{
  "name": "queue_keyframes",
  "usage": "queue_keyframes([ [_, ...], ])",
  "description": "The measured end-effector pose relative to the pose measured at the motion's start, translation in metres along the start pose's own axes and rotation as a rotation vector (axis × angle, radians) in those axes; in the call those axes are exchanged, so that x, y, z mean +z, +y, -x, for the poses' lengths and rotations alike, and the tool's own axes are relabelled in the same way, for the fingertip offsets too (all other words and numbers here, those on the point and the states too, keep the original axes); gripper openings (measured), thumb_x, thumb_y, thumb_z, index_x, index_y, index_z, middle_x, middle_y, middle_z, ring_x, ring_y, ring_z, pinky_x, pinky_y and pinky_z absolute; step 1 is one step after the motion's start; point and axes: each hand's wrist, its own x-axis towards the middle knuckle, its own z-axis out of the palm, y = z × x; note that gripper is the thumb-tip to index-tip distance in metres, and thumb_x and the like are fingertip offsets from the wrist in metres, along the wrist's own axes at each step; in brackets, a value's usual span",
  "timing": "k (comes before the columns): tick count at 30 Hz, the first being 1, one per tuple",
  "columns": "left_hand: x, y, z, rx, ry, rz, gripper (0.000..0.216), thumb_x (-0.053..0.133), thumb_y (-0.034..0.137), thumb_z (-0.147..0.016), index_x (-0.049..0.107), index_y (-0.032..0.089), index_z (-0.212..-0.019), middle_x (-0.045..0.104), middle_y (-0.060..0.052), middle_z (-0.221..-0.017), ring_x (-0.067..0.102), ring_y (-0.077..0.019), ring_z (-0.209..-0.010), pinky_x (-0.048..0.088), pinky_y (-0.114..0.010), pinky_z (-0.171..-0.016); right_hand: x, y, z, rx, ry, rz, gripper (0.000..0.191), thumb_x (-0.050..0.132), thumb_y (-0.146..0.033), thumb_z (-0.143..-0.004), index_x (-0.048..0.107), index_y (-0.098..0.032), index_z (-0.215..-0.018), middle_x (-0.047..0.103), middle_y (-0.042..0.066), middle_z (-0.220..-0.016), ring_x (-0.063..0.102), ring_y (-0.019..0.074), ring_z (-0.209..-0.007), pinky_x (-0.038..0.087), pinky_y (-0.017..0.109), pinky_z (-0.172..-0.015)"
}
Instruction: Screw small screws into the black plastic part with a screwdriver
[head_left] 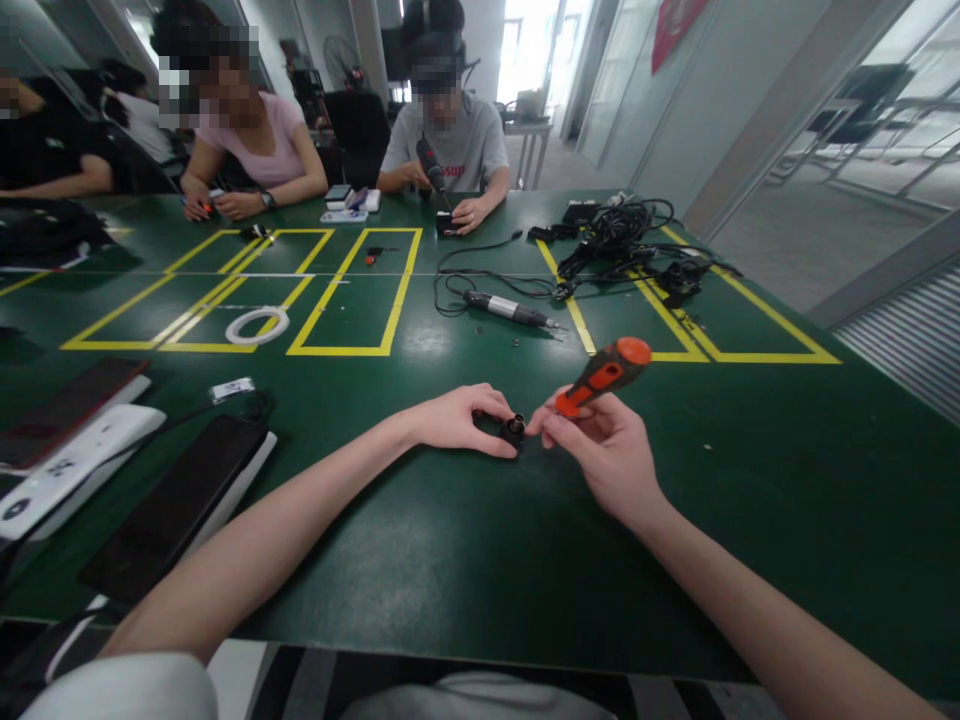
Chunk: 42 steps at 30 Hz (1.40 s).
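My left hand (469, 418) rests on the green table, thumb and fingers closed around a small black part (512, 432) with a round, ring-like top. Just to its right, my right hand (600, 445) grips a screwdriver (604, 375) with an orange and dark grey handle. The handle tilts up and away to the right, its rounded end highest. I cannot make out the screwdriver's shaft or tip. One fingertip of my right hand comes close to the black part; whether they touch I cannot tell.
Ahead lies a corded electric screwdriver (510, 309). A tangle of black cables (619, 240) sits at the back right. A white tape roll (257, 325) lies left of centre. Phones (180, 500) and a white power strip (90, 465) occupy the left. Across the table, a person (450, 140) holds a power tool.
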Motion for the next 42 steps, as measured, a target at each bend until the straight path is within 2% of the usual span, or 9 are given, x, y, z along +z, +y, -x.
queue_keyframes([
  [5,0.0003,-0.0015,0.0001,0.011,0.003,-0.011,0.016,0.085,0.031,-0.079,0.08,0.021,-0.091,0.073,-0.003,-0.098,0.061,-0.0199,-0.102,0.043,-0.032,-0.098,-0.0009,-0.0015,-0.0002,-0.002,0.007,0.031,0.031,0.086,-0.047,-0.078,0.07,-0.021,-0.076,0.074,0.003,-0.074,0.063,0.0147,-0.057,0.058,0.031,-0.059],
  [12,0.0001,0.0009,0.0,-0.02,-0.007,-0.017,0.02,0.084,0.035,-0.079,0.08,0.022,-0.092,0.074,-0.003,-0.1,0.061,-0.0211,-0.104,0.042,-0.034,-0.1,-0.0024,0.0033,0.0005,-0.019,-0.031,-0.026,0.031,0.078,-0.052,-0.086,0.072,-0.022,-0.091,0.074,0.003,-0.076,0.065,0.016,-0.06,0.06,0.033,-0.063],
  [16,0.0006,-0.0013,0.0,-0.008,0.001,-0.013,0.018,0.084,0.033,-0.078,0.08,0.022,-0.091,0.074,-0.003,-0.1,0.061,-0.0206,-0.103,0.042,-0.033,-0.099,-0.0017,0.0014,0.0005,0.002,-0.002,-0.002,0.031,0.082,-0.048,-0.082,0.067,-0.022,-0.081,0.074,0.003,-0.074,0.064,0.0153,-0.059,0.059,0.031,-0.059],
  [23,0.0014,-0.0044,0.0007,0.027,0.008,-0.014,0.019,0.084,0.032,-0.079,0.08,0.021,-0.095,0.073,-0.003,-0.099,0.061,-0.02,-0.101,0.042,-0.033,-0.098,-0.0032,0.0039,0.0001,-0.024,-0.059,-0.036,0.024,0.076,-0.046,-0.089,0.075,-0.022,-0.087,0.071,0.003,-0.075,0.062,0.0149,-0.06,0.058,0.032,-0.064],
  [26,0.001,-0.0027,0.0006,0.015,0.0,-0.01,0.018,0.084,0.032,-0.079,0.08,0.021,-0.092,0.073,-0.003,-0.1,0.06,-0.0203,-0.103,0.042,-0.033,-0.099,-0.0011,0.004,0.0009,-0.009,-0.053,-0.102,0.027,0.081,-0.046,-0.084,0.073,-0.022,-0.093,0.073,0.002,-0.075,0.063,0.0148,-0.059,0.057,0.031,-0.06],
  [29,0.0007,-0.0016,0.0004,0.006,-0.001,-0.007,0.016,0.084,0.033,-0.079,0.08,0.021,-0.09,0.073,-0.003,-0.099,0.061,-0.0203,-0.103,0.042,-0.033,-0.099,-0.0001,0.0012,0.0009,0.004,-0.033,-0.074,0.028,0.086,-0.045,-0.08,0.07,-0.022,-0.082,0.073,0.002,-0.072,0.063,0.0142,-0.058,0.056,0.028,-0.057],
  [32,0.0009,-0.002,0.0003,0.012,0.001,-0.004,0.017,0.084,0.032,-0.079,0.08,0.022,-0.092,0.073,-0.003,-0.098,0.061,-0.0201,-0.102,0.043,-0.033,-0.099,-0.0019,-0.0005,-0.0001,0.012,-0.027,-0.006,0.028,0.085,-0.045,-0.08,0.072,-0.021,-0.078,0.073,0.003,-0.073,0.062,0.0143,-0.058,0.056,0.03,-0.059],
  [37,0.0012,-0.0018,0.0003,0.007,0.0,-0.017,0.018,0.085,0.03,-0.079,0.08,0.021,-0.094,0.073,-0.002,-0.099,0.061,-0.0199,-0.103,0.042,-0.033,-0.099,-0.0037,0.0043,-0.0007,-0.01,-0.059,-0.037,0.031,0.076,-0.051,-0.088,0.075,-0.02,-0.087,0.072,0.003,-0.072,0.062,0.0141,-0.058,0.057,0.03,-0.061],
  [42,0.0005,-0.0007,0.0,-0.004,-0.005,-0.022,0.014,0.085,0.031,-0.079,0.079,0.021,-0.087,0.073,-0.003,-0.098,0.06,-0.0203,-0.104,0.042,-0.032,-0.099,-0.0005,0.005,0.0004,-0.018,-0.033,-0.067,0.029,0.081,-0.048,-0.084,0.068,-0.021,-0.085,0.074,0.002,-0.073,0.062,0.0138,-0.056,0.056,0.029,-0.057],
])
